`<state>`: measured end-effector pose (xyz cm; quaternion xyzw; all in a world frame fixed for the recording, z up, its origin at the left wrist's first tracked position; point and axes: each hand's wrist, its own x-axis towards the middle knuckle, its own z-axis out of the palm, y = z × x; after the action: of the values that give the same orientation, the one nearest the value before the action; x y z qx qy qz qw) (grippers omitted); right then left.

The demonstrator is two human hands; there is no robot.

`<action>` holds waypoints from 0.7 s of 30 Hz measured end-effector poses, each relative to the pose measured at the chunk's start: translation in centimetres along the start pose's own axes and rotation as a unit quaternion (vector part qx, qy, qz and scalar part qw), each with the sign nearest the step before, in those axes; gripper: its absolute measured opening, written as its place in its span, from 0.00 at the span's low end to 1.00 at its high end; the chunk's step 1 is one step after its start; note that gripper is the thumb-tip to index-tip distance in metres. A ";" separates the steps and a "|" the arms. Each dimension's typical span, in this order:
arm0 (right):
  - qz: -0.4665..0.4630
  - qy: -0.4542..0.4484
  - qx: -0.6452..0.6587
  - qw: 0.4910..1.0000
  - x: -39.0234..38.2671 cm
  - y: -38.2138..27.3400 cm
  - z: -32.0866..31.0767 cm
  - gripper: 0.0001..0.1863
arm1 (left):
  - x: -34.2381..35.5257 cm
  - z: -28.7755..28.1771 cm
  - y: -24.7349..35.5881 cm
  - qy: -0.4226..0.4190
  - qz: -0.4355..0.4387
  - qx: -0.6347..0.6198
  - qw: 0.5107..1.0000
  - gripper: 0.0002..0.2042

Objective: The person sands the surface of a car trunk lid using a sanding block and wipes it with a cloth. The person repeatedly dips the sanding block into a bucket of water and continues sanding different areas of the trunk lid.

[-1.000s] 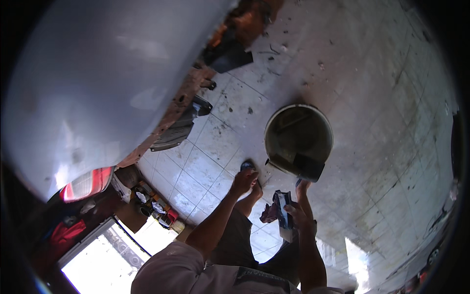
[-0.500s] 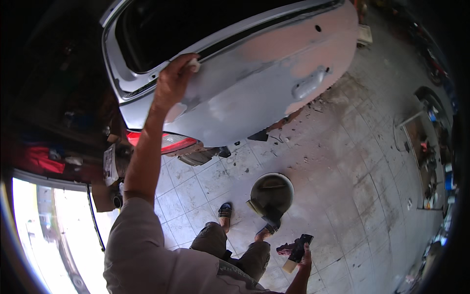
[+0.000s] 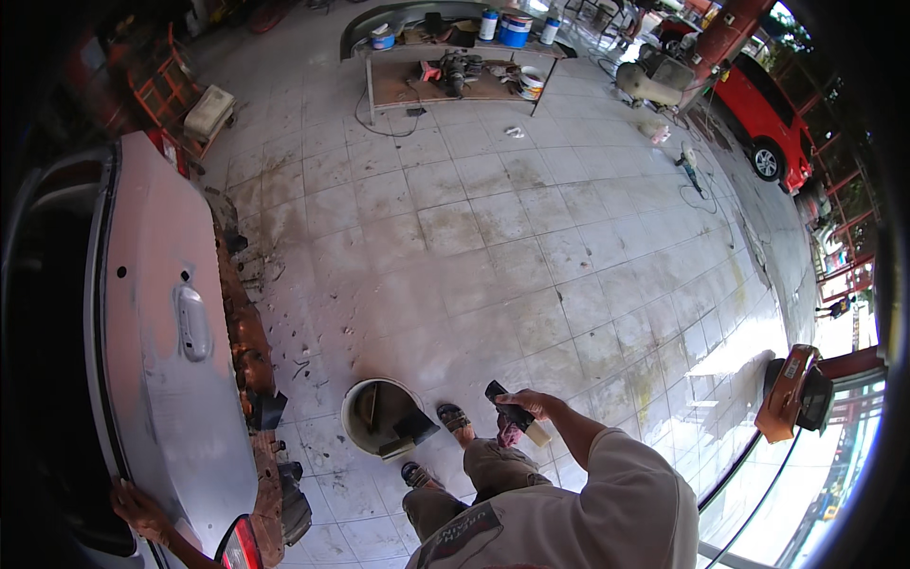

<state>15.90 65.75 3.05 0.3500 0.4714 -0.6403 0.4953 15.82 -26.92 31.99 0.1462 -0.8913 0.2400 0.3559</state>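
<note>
My left hand (image 3: 142,512) rests at the lower left on the tailgate (image 3: 161,408) of a grey car patched with pinkish filler, its fingers loosely apart along the dark trim beside the window. Near the lower middle my right hand (image 3: 533,403) is closed on a black sanding block (image 3: 504,398) with a tan end; a maroon cloth (image 3: 508,432) hangs under it. Left of my sandaled feet stands a round bucket (image 3: 353,422) holding murky contents, with a dark flat piece at its rim.
Behind stands a low bench (image 3: 398,95) with cans and tools. A red car (image 3: 758,114), compressor (image 3: 645,85) and corded power tool (image 3: 690,171) are at right. An orange object (image 3: 785,398) stands near the bright doorway. An orange frame (image 3: 161,85) is at upper left.
My left hand has risen from beside my legs to the tailgate. The view has swung right and up across the workshop. My right hand still holds the block and cloth.
</note>
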 end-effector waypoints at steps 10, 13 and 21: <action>-0.076 0.051 0.004 0.996 -3.0 -0.3 -0.7 0.33 | -0.8 0.9 -3.2 0.048 0.118 0.027 0.991 0.19; -0.131 0.040 0.000 0.991 -5.1 -1.0 -1.0 0.36 | -1.1 -0.6 -0.4 0.007 -0.036 -0.030 0.999 0.23; -0.227 -0.103 0.049 0.967 -5.3 -3.1 0.3 0.47 | 0.5 -2.2 2.7 -0.012 -0.086 -0.030 0.996 0.14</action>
<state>14.33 67.25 8.79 0.1896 0.4527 -0.7912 0.3648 15.58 -23.52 32.85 0.2142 -0.8866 0.1796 0.3685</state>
